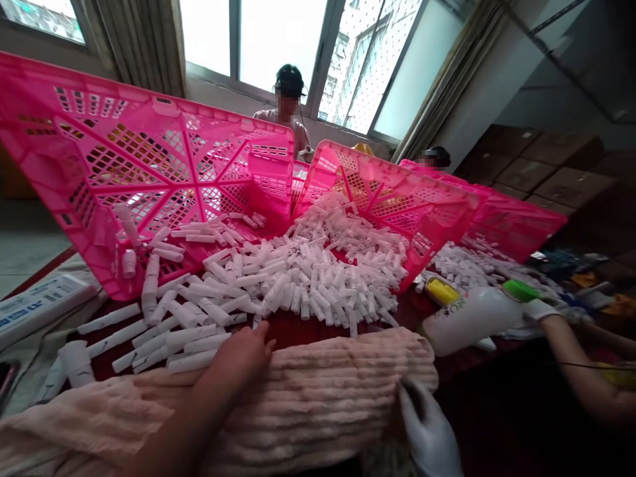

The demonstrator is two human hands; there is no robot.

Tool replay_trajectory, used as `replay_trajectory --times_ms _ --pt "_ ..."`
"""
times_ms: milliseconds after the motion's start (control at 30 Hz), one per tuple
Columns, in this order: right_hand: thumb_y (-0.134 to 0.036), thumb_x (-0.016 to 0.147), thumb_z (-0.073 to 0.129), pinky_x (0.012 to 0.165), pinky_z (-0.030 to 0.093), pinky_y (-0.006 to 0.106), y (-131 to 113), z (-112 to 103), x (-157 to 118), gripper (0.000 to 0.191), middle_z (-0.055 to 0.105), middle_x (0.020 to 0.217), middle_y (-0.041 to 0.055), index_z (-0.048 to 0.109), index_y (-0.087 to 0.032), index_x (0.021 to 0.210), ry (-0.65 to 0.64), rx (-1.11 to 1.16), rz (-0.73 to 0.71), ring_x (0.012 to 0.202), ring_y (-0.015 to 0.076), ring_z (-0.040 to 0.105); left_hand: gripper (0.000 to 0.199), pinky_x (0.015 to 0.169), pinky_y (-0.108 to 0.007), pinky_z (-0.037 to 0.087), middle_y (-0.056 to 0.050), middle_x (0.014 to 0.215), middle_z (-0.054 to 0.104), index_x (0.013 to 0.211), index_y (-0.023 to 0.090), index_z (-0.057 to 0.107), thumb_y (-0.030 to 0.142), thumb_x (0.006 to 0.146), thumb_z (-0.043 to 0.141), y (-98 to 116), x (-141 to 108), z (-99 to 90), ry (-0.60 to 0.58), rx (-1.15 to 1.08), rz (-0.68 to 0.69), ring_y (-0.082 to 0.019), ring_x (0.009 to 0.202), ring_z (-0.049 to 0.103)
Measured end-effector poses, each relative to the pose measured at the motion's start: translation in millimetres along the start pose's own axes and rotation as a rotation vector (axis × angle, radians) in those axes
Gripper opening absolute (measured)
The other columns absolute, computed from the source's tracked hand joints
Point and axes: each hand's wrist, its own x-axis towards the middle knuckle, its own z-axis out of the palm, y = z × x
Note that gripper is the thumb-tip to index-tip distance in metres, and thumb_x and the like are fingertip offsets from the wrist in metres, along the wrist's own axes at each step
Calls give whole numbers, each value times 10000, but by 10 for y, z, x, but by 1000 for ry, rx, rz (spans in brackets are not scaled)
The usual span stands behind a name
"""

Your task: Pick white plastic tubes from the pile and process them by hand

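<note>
My left hand (244, 350), bare, reaches over the cloth to the near edge of a heap of white tubes (318, 281). Its fingers are partly stretched out beside a small upright tube (257, 321); no grip on it can be made out. In a white glove, my right hand (430, 427) is at the right end of the ribbed pinkish cloth (338, 391), near or touching its edge. A dark gap shows between its thumb and fingers, with nothing visible in it. To the left of my left hand, several longer tubes (193, 338) lie in rough rows.
Tipped pink baskets (199, 142) (387, 175) stand behind the heap. A white bottle with a green cap (472, 321) leans at right, near a co-worker's gloved hand (541, 310). A white box (44, 301) lies at left. Another person (288, 99) is beyond the baskets.
</note>
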Motion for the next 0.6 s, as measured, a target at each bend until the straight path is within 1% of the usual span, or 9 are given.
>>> replay_trajectory --times_ms 33,67,133,200,267,367,467,533,600 --pt "-662 832 510 915 470 355 -167 135 196 609 530 1105 114 621 -123 1092 18 7 -71 1057 314 495 315 759 -441 468 -213 908 672 1062 92 592 260 889 389 -4 -39 -10 21 -6 -1 -351 882 658" --pt "-653 840 457 940 440 369 -326 283 404 616 529 1096 117 599 -117 1109 -38 -17 -123 1046 312 496 319 768 -419 469 -194 924 672 1097 100 569 240 895 365 -8 -90 -20 41 -9 4 -325 883 658" --pt "-529 814 555 895 436 352 -578 566 800 488 551 1006 111 593 -127 1089 -108 -50 -105 965 305 526 341 798 -364 470 -146 983 671 1179 136 522 212 903 336 -17 -221 -29 73 -71 32 -265 903 652" --pt "-352 742 667 811 441 329 -721 776 1089 350 554 856 106 602 -123 998 -156 -63 -41 860 306 546 389 822 -323 471 -99 1055 666 1276 194 469 236 904 363 -31 -362 -1 99 -267 87 -224 931 641" --pt "-257 680 706 730 441 311 -778 879 1222 279 520 720 85 589 -122 894 -175 -24 -10 761 299 544 456 806 -313 483 -74 1082 665 1341 235 436 311 891 433 -47 -486 68 91 -550 114 -212 887 637" --pt "-401 672 721 598 437 274 -845 872 1146 400 494 689 59 547 -136 916 -194 144 -34 652 256 518 516 778 -326 499 -80 1034 680 1316 224 509 440 847 518 -52 -600 205 32 -821 109 -221 816 621" --pt "-676 726 620 465 398 211 -1040 820 853 637 490 740 30 445 -159 1054 -221 359 -63 545 189 475 502 926 -383 451 -101 1107 677 1259 223 582 483 831 545 -31 -628 308 41 -905 146 -279 1012 592" --pt "-684 762 651 420 370 166 -1244 844 609 640 469 734 -2 384 -182 1056 -262 585 -45 495 150 448 480 1025 -409 375 -97 1228 642 1245 241 599 482 831 560 -5 -620 336 23 -936 179 -303 1155 531" --pt "-574 775 766 376 327 124 -1454 936 377 582 452 708 -24 380 -189 978 -338 859 -6 444 114 407 458 1067 -413 326 -84 1294 611 1231 255 610 472 829 582 26 -609 342 -34 -972 211 -306 1217 490"
